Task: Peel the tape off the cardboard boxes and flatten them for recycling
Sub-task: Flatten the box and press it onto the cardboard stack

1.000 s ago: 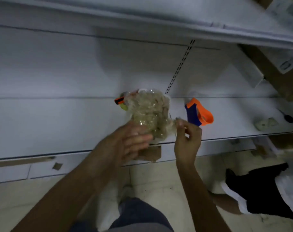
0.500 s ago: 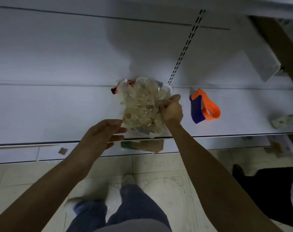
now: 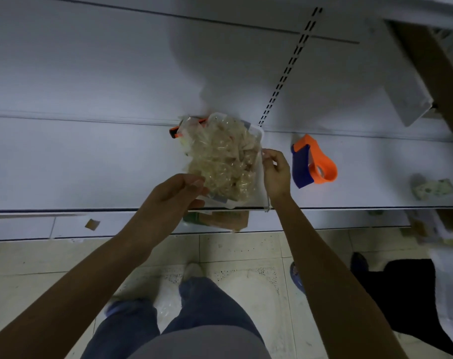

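Note:
A wad of peeled clear tape (image 3: 222, 161) fills a clear plastic tray (image 3: 259, 133) on the white shelf (image 3: 90, 164). My left hand (image 3: 176, 195) holds the tray's near-left corner, thumb on top against the wad and fingers curled beneath. Just off the tray's right edge, my right hand (image 3: 277, 172) pinches a thin strip of clear tape (image 3: 267, 200) that hangs down to the shelf's front edge. No cardboard box lies between my hands.
An orange and blue tape dispenser (image 3: 314, 161) lies right of my right hand. An orange cutter (image 3: 175, 132) pokes out behind the wad. Cardboard scraps (image 3: 220, 220) sit on the lower ledge. Another person's dark clothing (image 3: 401, 294) is on the floor at right.
My right hand came off the wad's right side and now pinches a tape strip beside the tray. My left hand moved up and right onto the tray's corner.

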### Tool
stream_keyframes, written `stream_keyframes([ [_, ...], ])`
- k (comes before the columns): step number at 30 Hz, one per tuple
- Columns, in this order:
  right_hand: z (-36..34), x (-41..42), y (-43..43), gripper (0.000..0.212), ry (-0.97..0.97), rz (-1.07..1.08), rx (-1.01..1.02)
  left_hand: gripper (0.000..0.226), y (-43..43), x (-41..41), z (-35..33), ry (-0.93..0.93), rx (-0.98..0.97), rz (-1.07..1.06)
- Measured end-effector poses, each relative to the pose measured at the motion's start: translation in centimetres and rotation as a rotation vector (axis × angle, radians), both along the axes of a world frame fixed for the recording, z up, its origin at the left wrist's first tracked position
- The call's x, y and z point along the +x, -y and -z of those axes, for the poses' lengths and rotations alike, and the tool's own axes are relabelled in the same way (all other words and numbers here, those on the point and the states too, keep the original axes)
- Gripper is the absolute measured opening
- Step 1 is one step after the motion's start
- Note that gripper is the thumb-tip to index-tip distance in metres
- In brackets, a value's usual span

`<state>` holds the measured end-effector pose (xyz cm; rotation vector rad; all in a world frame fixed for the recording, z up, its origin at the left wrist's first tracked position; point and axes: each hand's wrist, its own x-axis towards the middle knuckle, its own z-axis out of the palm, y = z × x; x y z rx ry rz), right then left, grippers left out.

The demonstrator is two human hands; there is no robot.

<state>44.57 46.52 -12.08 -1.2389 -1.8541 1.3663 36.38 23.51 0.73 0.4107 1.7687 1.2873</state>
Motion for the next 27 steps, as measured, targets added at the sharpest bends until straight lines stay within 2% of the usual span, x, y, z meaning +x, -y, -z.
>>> stream_keyframes([
  [3,-2.4,0.7,2.0,0.019,-0.104,0.143,0.018,0.019,0.0,-0.3,0.1,-0.116,0.042,-0.004],
  [5,-5.0,0.8,5.0,0.017,-0.200,0.086,0.034,0.019,0.1,-0.7,0.0,-0.192,0.063,-0.024],
  [8,-7.7,-0.8,10.9,0.035,-0.279,-0.146,0.011,0.022,1.4,-2.2,-0.5,-0.213,0.089,-0.062],
  [11,-10.1,-3.6,16.4,0.062,-0.278,-0.359,0.184,0.029,4.2,-4.4,-1.7,-0.233,0.111,-0.139],
  [15,-14.2,-7.7,21.9,0.059,-0.327,-0.661,0.339,0.042,9.6,-7.9,-4.7,-0.307,0.156,-0.306],
  [18,-18.0,-11.2,25.8,0.051,-0.431,-0.831,0.618,0.050,14.7,-10.3,-7.4,-0.408,0.183,-0.408],
  [20,-20.7,-13.7,28.8,0.049,-0.529,-0.877,0.801,0.052,19.0,-11.7,-9.7,-0.575,0.168,-0.435],
  [22,-23.8,-16.1,32.0,0.048,-0.620,-0.884,0.952,0.055,24.0,-13.2,-12.5,-0.824,0.104,-0.440],
  [27,-30.5,-21.5,40.3,0.047,-0.719,-0.846,1.207,0.056,36.0,-16.2,-20.0,-1.577,-0.402,-0.386],
])
